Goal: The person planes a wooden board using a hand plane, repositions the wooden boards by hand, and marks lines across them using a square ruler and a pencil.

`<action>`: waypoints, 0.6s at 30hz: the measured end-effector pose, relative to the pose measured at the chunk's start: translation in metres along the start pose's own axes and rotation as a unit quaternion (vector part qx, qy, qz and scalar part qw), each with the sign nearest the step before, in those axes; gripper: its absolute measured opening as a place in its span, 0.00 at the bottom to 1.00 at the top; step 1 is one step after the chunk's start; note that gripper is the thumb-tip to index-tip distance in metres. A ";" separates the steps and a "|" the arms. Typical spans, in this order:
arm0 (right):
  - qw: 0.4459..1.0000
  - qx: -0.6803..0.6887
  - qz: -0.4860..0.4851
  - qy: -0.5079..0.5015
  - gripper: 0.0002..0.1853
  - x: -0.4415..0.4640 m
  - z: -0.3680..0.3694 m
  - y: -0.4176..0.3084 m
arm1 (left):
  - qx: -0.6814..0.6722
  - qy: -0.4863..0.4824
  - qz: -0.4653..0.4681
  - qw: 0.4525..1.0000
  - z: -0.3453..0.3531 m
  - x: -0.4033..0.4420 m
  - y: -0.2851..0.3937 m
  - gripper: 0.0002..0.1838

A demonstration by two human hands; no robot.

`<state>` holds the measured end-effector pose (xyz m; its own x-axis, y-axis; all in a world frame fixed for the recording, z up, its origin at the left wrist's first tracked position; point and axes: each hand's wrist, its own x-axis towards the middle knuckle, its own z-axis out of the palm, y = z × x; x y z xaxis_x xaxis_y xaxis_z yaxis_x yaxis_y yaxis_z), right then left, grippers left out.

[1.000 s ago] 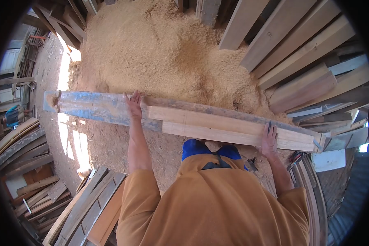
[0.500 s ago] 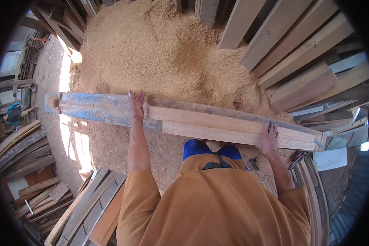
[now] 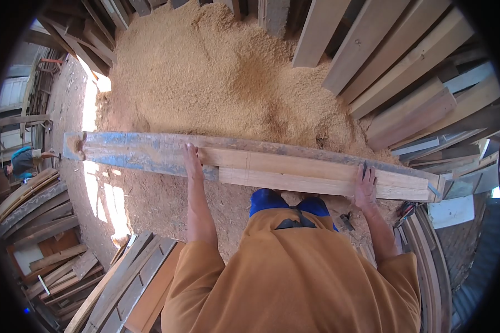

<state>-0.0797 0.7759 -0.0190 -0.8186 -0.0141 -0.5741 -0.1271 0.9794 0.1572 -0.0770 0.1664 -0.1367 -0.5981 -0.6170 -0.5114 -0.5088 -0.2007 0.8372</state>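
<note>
Two pale wooden boards [image 3: 294, 173] lie side by side, lengthwise, on a long weathered bench plank [image 3: 133, 149] with worn blue paint. My left hand [image 3: 193, 161] is at the boards' left end, fingers stretched out, close beside or touching the end of the farther board. Across the boards near their right end lies my right hand [image 3: 365, 187], its fingers extended over the wood. A dark slim shape shows between those fingers; I cannot tell what it is. The nearer board's left end is set further right than the farther one's.
A sawdust heap [image 3: 205, 72] spreads behind the bench. Leaning planks [image 3: 394, 50] crowd the far right, and stacked boards [image 3: 122, 283] stand at the near left. Another person [image 3: 25, 161] is at the far left. A small dark object [image 3: 346, 222] lies near my legs.
My left hand has come down and right from above the bench to the boards' left end. My right hand stays on the boards. The person at far left shows more fully.
</note>
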 end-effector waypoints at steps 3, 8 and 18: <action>1.000 0.003 0.000 0.001 0.74 0.000 -0.001 0.000 | 0.042 -0.029 0.045 0.998 0.008 -0.035 0.012 0.49; 1.000 0.004 -0.004 0.003 0.74 0.000 0.003 0.002 | 0.152 -0.112 0.122 0.974 0.002 -0.042 0.021 0.51; 1.000 0.005 0.007 -0.004 0.73 0.001 0.002 -0.001 | 0.467 -0.211 0.482 0.711 0.118 -0.128 0.062 0.51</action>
<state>-0.0796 0.7757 -0.0214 -0.8157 0.0016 -0.5785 -0.1101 0.9813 0.1578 -0.1047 0.3223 -0.0426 -0.9798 0.1968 0.0348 0.1915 0.8746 0.4454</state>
